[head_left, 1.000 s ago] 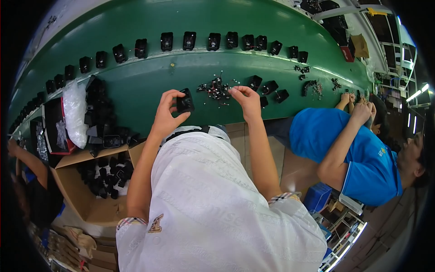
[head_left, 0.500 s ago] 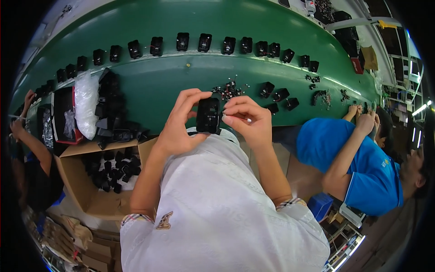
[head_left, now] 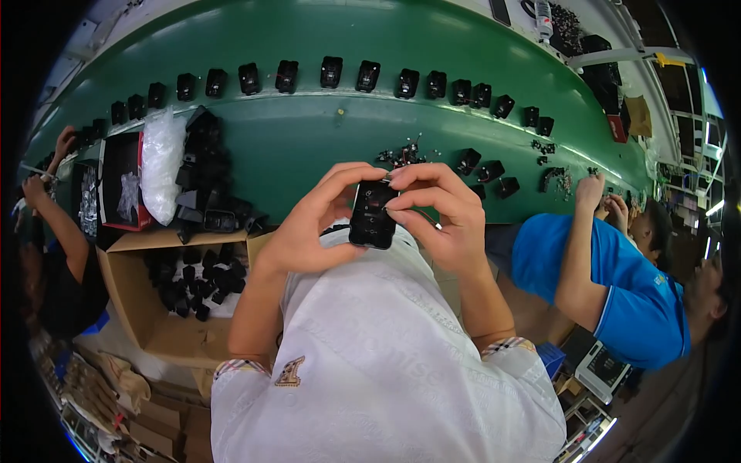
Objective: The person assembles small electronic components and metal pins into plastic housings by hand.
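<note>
While left hand (head_left: 306, 225) grips black case (head_left: 373, 216) by its edges near the shirt (head_left: 394, 332), probably for steadiness, right hand (head_left: 454, 220) pinches small white-tipped part (head_left: 438, 226) at its side; loose parts (head_left: 404, 157) piled just beyond, likely for reach

An assembly workshop is indicated by the long, glossy green workbench (head_left: 278, 139), where small, boxy black plastic housings (head_left: 332, 72) are lined up.

Left hand (head_left: 309, 231) and right hand (head_left: 449, 228) face each other in a close two-handed grip.
Left forearm (head_left: 258, 312) angles toward one o'clock, thumb and fingers forming a C open at three; right forearm (head_left: 485, 305) leans toward eleven, bent thumb and fingers pointing toward ten.
</note>
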The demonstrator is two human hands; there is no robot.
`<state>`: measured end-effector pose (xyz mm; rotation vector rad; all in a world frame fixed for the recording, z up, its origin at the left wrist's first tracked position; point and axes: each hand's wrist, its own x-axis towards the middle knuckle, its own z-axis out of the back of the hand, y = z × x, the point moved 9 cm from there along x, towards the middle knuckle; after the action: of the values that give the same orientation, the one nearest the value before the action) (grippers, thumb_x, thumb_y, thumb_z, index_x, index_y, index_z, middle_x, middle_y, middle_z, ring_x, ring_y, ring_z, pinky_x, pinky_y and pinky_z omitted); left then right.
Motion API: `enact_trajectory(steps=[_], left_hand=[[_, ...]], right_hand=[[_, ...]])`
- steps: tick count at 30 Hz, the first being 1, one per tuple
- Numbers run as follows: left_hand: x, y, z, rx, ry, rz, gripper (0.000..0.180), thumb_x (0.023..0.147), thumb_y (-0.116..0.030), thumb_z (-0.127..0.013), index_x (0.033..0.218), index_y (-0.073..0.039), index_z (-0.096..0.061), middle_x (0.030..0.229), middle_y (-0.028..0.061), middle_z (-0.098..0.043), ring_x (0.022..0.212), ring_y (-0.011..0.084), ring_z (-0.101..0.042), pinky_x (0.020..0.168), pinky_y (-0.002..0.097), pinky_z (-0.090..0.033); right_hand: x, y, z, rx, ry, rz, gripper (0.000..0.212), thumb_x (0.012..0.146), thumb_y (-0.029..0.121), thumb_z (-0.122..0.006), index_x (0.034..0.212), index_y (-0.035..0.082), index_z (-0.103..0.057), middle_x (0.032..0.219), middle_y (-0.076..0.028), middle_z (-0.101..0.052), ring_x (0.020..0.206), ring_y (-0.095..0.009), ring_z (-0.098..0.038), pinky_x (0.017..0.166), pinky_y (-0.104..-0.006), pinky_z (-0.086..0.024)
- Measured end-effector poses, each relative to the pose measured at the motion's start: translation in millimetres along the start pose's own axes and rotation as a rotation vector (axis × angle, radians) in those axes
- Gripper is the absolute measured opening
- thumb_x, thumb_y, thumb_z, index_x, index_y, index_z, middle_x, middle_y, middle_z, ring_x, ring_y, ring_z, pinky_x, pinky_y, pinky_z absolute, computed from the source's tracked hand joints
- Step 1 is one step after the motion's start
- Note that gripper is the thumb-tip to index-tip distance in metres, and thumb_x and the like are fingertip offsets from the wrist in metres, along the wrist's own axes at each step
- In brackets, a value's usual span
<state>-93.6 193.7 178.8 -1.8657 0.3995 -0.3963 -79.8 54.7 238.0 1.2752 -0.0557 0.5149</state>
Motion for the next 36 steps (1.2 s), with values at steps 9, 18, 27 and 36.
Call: enact_trajectory(steps=[9,18,27,36], left_hand=[[-8.8,20.1,12.5,-0.2,-0.105,-0.052,0.063,0.098,-0.049,-0.05,0.133,0.003,-0.049,0.127,0.0131,-0.058,0.12,0.0193,-0.055,0.102,0.0314,-0.043],[-4.4,45.8,-3.5,-0.702,-0.229,0.287,0.075,0.101,-0.064,-0.021,0.107,0.0,-0.059,0.084,0.0115,-0.068,0.065,0.0222,-0.069,0.048,0.0319,-0.059],[-6.3,49.2,7.7,-0.406,-0.425,0.381,0.075,0.098,-0.068,-0.027,0.1,0.0,-0.058,0.067,0.0087,-0.061,0.051,0.0196,-0.063,0.038,0.031,-0.051],[-12.5,70.4,16.1,-0.392,-0.462,0.423,0.072,0.1,-0.065,-0.029,0.108,-0.001,-0.06,0.082,0.007,-0.063,0.072,0.0157,-0.065,0.062,0.0293,-0.056]], right_hand=[[-4.0,0.5,-21.9,0.127,0.02,-0.051,0.018,0.072,-0.008,-0.075,0.088,0.001,-0.074,0.097,-0.012,-0.067,0.088,-0.02,-0.065,0.077,-0.0301,-0.052],[5.6,19.3,-31.3,-0.126,0.125,0.2,0.021,0.066,0.0,-0.079,0.085,0.007,-0.074,0.103,-0.007,-0.065,0.094,-0.027,-0.057,0.076,-0.035,-0.048],[-3.6,0.2,-33.9,-0.198,0.082,0.012,0.019,0.07,0.004,-0.079,0.087,0.01,-0.074,0.118,-0.008,-0.06,0.109,-0.029,-0.053,0.08,-0.0376,-0.049],[-11.5,-8.3,-35.0,-0.068,0.196,-0.194,0.035,0.066,0.006,-0.083,0.099,0.009,-0.074,0.14,-0.015,-0.052,0.125,-0.035,-0.054,0.096,-0.0448,-0.049]])
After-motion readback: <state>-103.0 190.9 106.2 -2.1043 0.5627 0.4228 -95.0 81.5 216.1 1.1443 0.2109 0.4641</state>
